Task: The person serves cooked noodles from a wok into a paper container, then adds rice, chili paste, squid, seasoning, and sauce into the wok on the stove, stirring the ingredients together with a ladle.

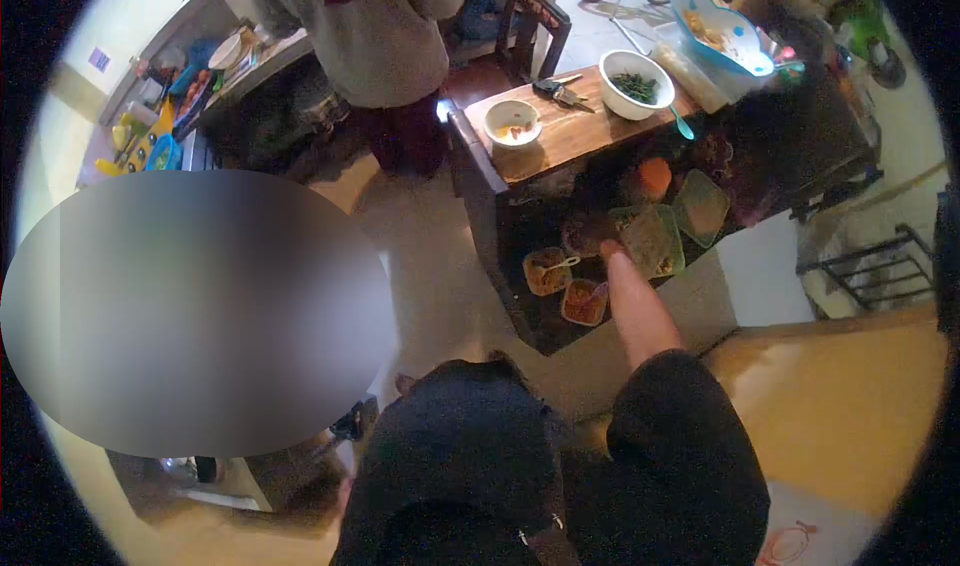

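Note:
My right arm stretches over the dark lower surface, and my right hand (611, 250) is beside a clear container (655, 241) with a greenish rim and some food in it. Shadow hides the fingers, so I cannot tell whether they hold anything. Just left of the hand is a dark round shape (585, 234). Nearer to me are two small containers of orange-brown food, one (546, 271) with a pale spoon across it, the other (583, 303) beside it. A translucent lid or tray (702, 209) lies to the right, near an orange item (654, 178). My left hand does not plainly show.
On the wooden top (545, 156) stand a white bowl of greens (632, 86), a smaller bowl (512, 124), a dark tool-like item (562, 93) and a teal spoon (683, 126). A blue-and-white basin (722, 31) is behind. Another person (370, 46) stands at the counter. A blurred oval covers the left.

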Demonstrator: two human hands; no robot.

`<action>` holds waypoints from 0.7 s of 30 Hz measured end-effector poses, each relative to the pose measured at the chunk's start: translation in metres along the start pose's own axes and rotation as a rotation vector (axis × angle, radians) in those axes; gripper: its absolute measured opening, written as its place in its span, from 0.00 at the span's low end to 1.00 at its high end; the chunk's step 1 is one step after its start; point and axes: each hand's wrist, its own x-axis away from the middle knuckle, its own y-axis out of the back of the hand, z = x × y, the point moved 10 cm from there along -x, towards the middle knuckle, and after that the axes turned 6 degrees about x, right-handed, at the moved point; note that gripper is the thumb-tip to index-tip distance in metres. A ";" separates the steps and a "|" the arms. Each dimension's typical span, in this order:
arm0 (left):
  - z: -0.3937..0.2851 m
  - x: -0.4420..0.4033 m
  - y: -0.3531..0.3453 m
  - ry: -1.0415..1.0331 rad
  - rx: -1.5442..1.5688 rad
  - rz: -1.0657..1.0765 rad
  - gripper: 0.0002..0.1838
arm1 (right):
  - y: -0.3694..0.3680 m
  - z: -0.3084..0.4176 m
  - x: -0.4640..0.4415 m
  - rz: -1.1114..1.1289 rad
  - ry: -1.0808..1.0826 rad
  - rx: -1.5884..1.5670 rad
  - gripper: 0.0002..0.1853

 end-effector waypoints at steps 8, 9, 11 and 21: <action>-0.071 0.009 0.007 -0.037 0.169 -0.026 0.18 | 0.041 -0.039 0.038 -0.139 -0.222 -0.401 0.11; -0.051 0.003 0.010 0.009 0.189 -0.056 0.17 | 0.047 -0.042 0.046 -0.163 -0.248 -0.471 0.11; 0.005 -0.016 0.019 0.101 0.229 -0.117 0.17 | 0.060 -0.043 0.061 -0.201 -0.285 -0.620 0.11; 0.059 -0.058 0.060 0.033 0.351 -0.011 0.14 | 0.155 0.240 0.175 0.275 0.308 -1.283 0.15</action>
